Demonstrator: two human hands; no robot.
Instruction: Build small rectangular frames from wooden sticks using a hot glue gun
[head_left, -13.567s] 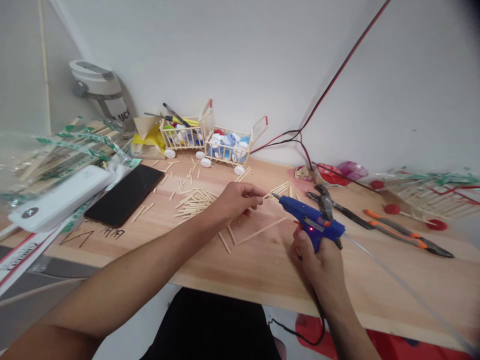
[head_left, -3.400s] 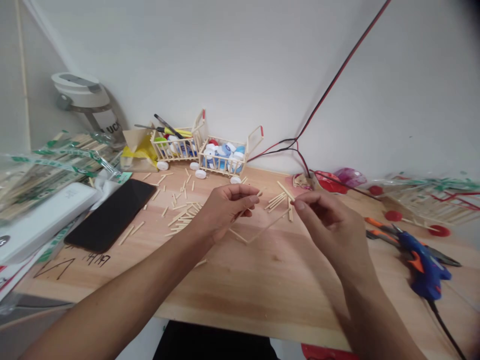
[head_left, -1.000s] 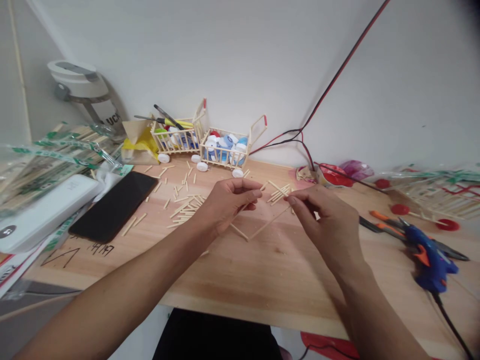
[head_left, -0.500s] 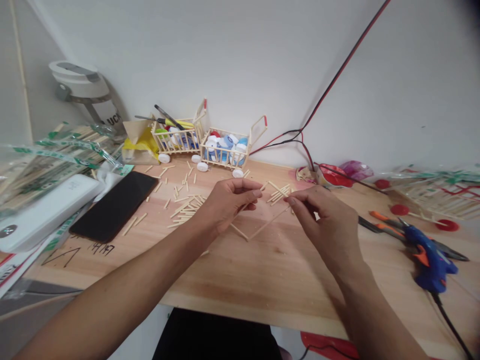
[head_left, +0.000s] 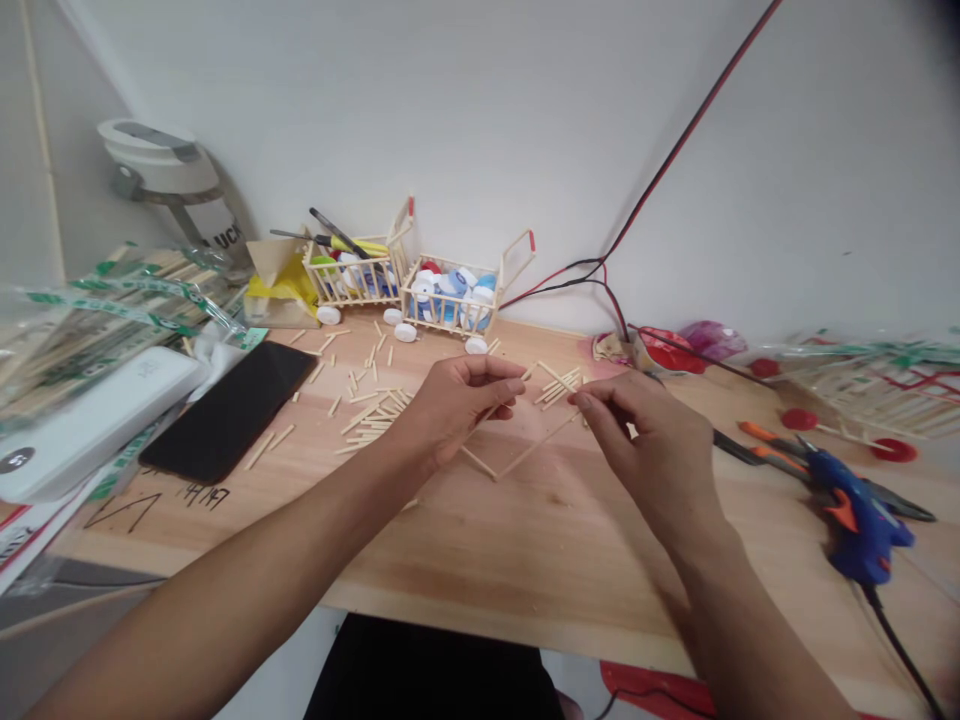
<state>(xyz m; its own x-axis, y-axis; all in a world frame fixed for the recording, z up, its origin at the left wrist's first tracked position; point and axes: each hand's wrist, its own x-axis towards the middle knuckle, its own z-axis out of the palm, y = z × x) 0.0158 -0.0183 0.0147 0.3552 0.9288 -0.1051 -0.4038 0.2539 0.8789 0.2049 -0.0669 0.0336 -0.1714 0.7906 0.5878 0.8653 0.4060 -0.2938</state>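
Both hands are raised just above a pale wooden table (head_left: 555, 540), close together, with the work between them. The left hand (head_left: 457, 415) has its fingers curled inward, and a thin craft stick (head_left: 536, 447) seems to run from beneath them down to the tabletop, where it meets a shorter stick (head_left: 478, 462) in a shallow V. The right hand (head_left: 649, 435) has its thumb and forefinger close together, just beside a small heap of cut sticks (head_left: 559, 382). Neither grip can be read for certain: the fingers hide whether either hand is pinching a stick. The V lies below and between the hands, and any glue at its joint is too small to make out.

A blue hot glue gun (head_left: 862, 525) lies well to the right of the right hand, in neither hand, beside orange-handled pliers (head_left: 772, 445). Left of the left hand is a loose scatter of craft sticks (head_left: 371, 412). Beyond it stand two miniature stick carts (head_left: 442, 300) loaded with plastic bottle caps (head_left: 450, 305).
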